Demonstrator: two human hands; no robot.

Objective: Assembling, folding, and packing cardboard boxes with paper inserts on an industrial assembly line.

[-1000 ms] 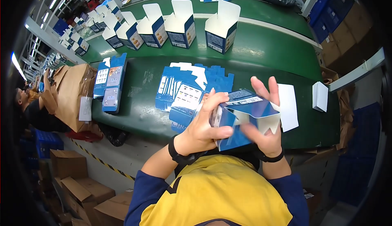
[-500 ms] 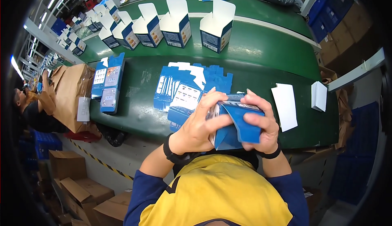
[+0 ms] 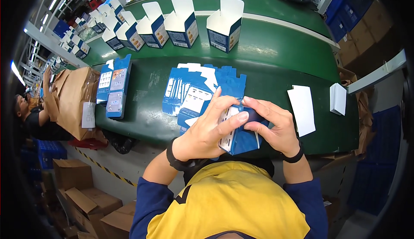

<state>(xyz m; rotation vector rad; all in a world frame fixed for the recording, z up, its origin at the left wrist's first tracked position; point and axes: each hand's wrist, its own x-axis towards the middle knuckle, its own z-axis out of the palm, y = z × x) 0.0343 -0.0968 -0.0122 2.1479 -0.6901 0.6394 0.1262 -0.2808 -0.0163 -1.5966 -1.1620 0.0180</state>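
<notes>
A blue carton (image 3: 245,140) with printed white panels is held between my two hands, close to my body at the table's near edge. My left hand (image 3: 211,127) grips its left side, thumb lying across the top edge. My right hand (image 3: 276,124) grips the right side, with fingertips and thumb at the upper edge. The two hands' fingertips nearly meet at the far corner. Just beyond lies a fanned pile of flat blue carton blanks (image 3: 194,99), partly hidden by my left hand.
Open-topped cartons (image 3: 181,32) stand in a row on the green conveyor (image 3: 267,45). White folded sheets (image 3: 302,109) lie to the right, beside a small white stack (image 3: 337,99). More flat blue cartons (image 3: 115,88) are at left, near a brown paper-wrapped bundle (image 3: 75,96) and another person (image 3: 36,118).
The loose blue flap on the carton is folded down. My left thumb has moved onto the top edge, and my right fingers have shifted to the far corner.
</notes>
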